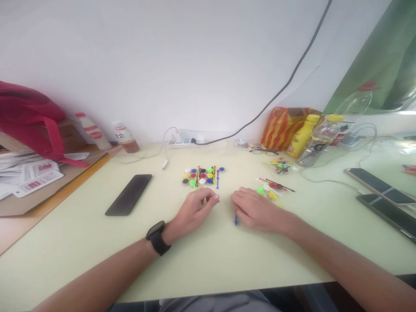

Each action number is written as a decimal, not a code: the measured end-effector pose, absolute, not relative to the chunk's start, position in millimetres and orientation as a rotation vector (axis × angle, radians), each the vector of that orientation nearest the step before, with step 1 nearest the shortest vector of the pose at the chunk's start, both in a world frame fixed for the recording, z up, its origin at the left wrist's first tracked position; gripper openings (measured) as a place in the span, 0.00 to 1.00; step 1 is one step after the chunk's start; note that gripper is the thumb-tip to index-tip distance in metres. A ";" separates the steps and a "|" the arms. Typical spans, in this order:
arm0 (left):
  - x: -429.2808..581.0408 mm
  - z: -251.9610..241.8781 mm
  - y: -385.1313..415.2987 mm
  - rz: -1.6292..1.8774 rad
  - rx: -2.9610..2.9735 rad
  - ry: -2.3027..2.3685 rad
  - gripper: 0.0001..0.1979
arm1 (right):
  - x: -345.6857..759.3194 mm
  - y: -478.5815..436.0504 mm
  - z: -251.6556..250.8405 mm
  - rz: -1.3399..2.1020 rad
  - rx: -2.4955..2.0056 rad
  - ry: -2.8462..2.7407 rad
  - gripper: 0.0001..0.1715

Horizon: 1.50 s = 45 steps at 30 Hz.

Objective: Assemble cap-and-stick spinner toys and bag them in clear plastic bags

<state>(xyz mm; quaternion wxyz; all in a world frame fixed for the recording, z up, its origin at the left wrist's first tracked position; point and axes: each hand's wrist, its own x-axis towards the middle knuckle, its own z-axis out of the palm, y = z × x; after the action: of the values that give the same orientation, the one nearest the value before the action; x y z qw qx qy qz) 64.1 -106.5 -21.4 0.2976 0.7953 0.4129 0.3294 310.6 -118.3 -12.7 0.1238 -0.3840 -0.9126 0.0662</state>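
Observation:
My right hand (253,208) is closed on a thin blue plastic stick (236,219), whose arrow-shaped end sticks out below the fingers. To its left, my left hand (199,207) is curled, thumb near the forefinger; anything inside it is hidden. Just beyond the left hand lie several small round plastic discs (202,182) in rows, in yellow, red, blue, green, white and brown. Upright-lying coloured sticks run between them, and a blue stick (217,178) lies at their right side. Beyond my right hand are loose red and black sticks (276,185) with green and yellow discs (272,195).
A black phone (129,195) lies left; two more phones (383,186) lie right. Bottles (125,138) and a power strip (185,143) stand along the wall. At the back right are glasses (264,151), a striped bag (276,128), more bottles (303,136) and a bagged pile of sticks (282,166).

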 end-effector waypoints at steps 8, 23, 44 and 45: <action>65.2 -20.5 -107.4 0.839 2.133 1.094 0.16 | 310.1 -118.1 -13.5 0.222 -1.104 -2.679 0.11; 66.9 -8.9 -114.8 0.584 2.178 0.820 0.14 | 304.9 -115.7 -11.5 0.021 -0.822 -2.336 0.09; 70.4 -18.1 -114.1 0.647 1.792 0.789 0.18 | 298.3 -121.7 -13.4 0.129 -0.718 -2.082 0.07; 70.2 -18.3 -113.3 0.667 1.774 0.786 0.18 | 298.8 -121.4 -13.8 0.200 -0.690 -2.098 0.07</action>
<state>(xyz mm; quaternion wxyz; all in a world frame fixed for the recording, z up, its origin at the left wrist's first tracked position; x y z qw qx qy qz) 70.2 -113.3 -18.3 0.5183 0.7394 0.3277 0.2779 298.8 -121.4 -13.8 0.4457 -0.2787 -0.8468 0.0809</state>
